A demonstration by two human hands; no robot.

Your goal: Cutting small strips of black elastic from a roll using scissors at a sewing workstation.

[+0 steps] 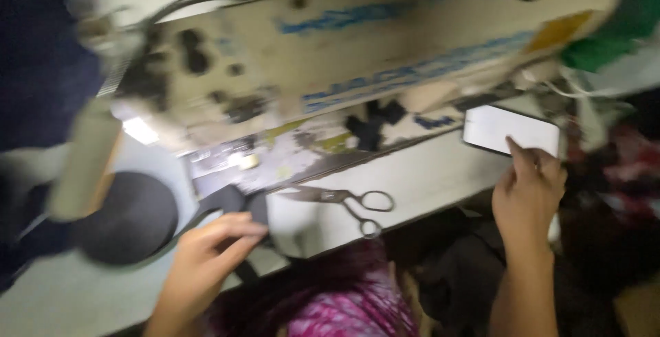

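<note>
frame was motion-blurred, so reads were coarse. left hand [206,254] sat at the near edge of the table [440,172], fingers [237,230] curled down onto a strip of dark fabric [237,203], pinching or pressing it, couldn't tell which. the strip ran from a rounded dark bundle [127,217] on the left toward the bed of the sewing machine [385,48]; my guess was the hand pinned it flat so it wouldn't slide off the edge.

right hand [526,196] reached up and right, index finger extended and touching the lower edge of a phone [510,129] with a lit white screen. not gripping, other fingers loosely folded; it looked like a tap rather than a pickup. phone lay flat on the table just under the machine's right end, likely parked where the screen stayed in view.

scissors [347,203] lay between the two hands, blades pointing left toward the fabric, handles toward the near edge, touched by neither hand. handy spot for either one.

green cloth [612,41] was bunched at the top right behind the machine. pink patterned cloth [357,309] showed below the table edge.
</note>
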